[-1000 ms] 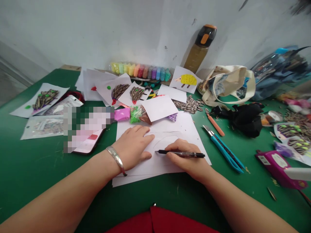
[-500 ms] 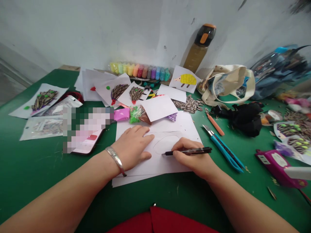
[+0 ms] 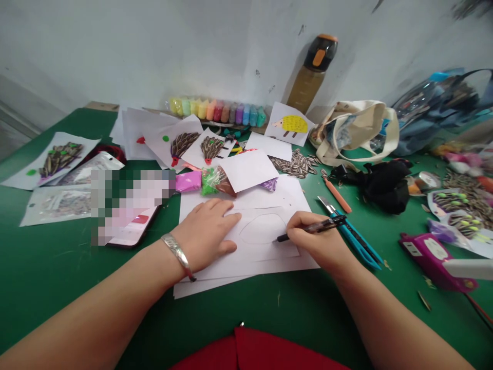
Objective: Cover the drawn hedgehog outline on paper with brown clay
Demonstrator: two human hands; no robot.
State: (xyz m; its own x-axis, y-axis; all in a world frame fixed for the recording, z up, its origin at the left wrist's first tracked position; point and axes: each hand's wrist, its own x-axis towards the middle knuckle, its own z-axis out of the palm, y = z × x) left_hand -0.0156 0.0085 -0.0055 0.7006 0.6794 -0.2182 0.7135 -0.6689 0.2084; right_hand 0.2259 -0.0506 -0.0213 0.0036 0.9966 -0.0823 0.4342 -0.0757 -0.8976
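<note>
My left hand (image 3: 206,234) lies flat, fingers stretched out, pressing down a stack of white paper (image 3: 265,252) on the green table (image 3: 54,262). A silver bracelet (image 3: 177,255) sits on that wrist. My right hand (image 3: 318,241) is closed round a black pen (image 3: 311,227), whose tip touches the paper at the right side of a drawn oval outline (image 3: 262,228).
Blue utility knives (image 3: 356,239) and an orange one (image 3: 338,195) lie right of the paper. Clay packets (image 3: 206,181), sunflower seeds (image 3: 295,165), seed hedgehog pictures (image 3: 185,144), a bottle (image 3: 310,72), a cloth bag (image 3: 358,128), a phone (image 3: 129,231) and a magenta tool (image 3: 435,254) surround it.
My right hand has carried the pen from the left end of the outline round to its right side, closing the oval. My left hand stayed flat on the paper.
</note>
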